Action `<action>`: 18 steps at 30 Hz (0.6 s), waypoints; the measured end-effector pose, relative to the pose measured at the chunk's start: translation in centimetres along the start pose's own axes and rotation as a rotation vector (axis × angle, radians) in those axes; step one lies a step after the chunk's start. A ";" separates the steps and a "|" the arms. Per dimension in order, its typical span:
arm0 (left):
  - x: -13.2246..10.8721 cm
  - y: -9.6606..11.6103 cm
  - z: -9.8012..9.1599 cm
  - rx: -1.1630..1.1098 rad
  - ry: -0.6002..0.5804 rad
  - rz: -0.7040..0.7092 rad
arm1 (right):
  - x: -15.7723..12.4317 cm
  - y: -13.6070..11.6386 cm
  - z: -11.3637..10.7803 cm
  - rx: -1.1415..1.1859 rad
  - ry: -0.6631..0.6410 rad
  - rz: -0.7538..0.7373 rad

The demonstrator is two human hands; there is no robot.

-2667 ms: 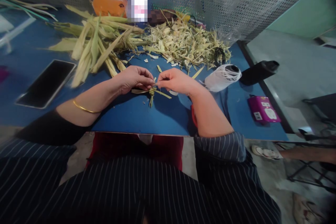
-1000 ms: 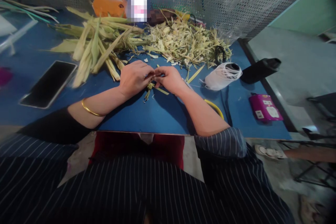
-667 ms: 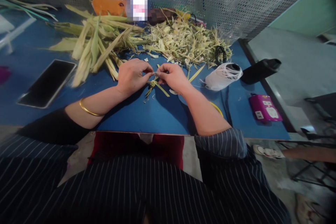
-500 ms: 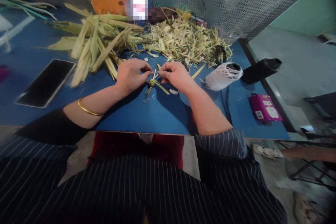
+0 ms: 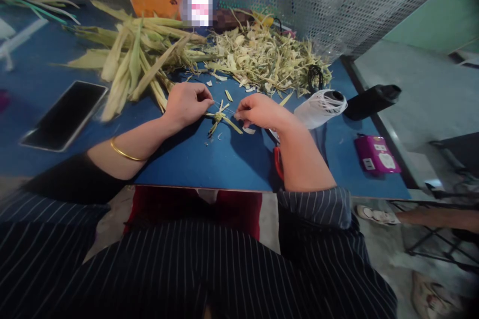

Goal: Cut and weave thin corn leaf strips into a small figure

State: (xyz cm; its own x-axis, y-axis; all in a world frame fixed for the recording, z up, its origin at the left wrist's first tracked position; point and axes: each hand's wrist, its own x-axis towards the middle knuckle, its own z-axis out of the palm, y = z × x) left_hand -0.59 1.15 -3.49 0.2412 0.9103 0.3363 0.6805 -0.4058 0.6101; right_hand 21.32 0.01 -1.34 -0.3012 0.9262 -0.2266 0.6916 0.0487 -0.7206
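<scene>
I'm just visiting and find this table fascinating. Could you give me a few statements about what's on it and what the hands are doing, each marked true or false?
1. The left hand and right hand have a thin thread stretched between them. True.
2. The phone lies to the right of both hands. False: the phone lies to the left of the left hand.
3. A gold bangle is worn on the left forearm. True.
4. The purple pack is on the floor. False: the purple pack lies on the blue table, near its right end.
5. The heap of shredded pieces is beyond the hands, toward the back of the table. True.
</scene>
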 end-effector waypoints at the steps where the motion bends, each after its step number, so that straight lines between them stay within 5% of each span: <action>1: 0.1 -0.2 0.0 0.023 0.011 0.003 | -0.1 0.1 -0.2 -0.019 -0.028 -0.001; 5: 0.4 -0.8 0.0 0.091 0.024 0.003 | -0.4 0.2 -0.7 0.011 -0.141 -0.097; 11: 0.3 -0.8 0.1 0.114 -0.020 -0.046 | -0.7 -1.7 0.8 0.253 0.009 -0.409; 15: 0.4 -0.3 0.0 0.025 -0.054 -0.097 | -0.2 -2.0 2.1 0.480 -0.075 -0.360; 18: 0.5 0.2 -0.3 -0.271 -0.064 -0.173 | 0.4 -1.7 2.5 0.523 -0.029 -0.302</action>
State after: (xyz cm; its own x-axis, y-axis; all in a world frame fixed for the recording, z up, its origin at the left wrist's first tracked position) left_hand -0.51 1.52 -3.01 0.1865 0.9676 0.1704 0.5086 -0.2435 0.8259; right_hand 18.34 -0.66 -1.83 -0.4572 0.8890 0.0253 0.1607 0.1106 -0.9808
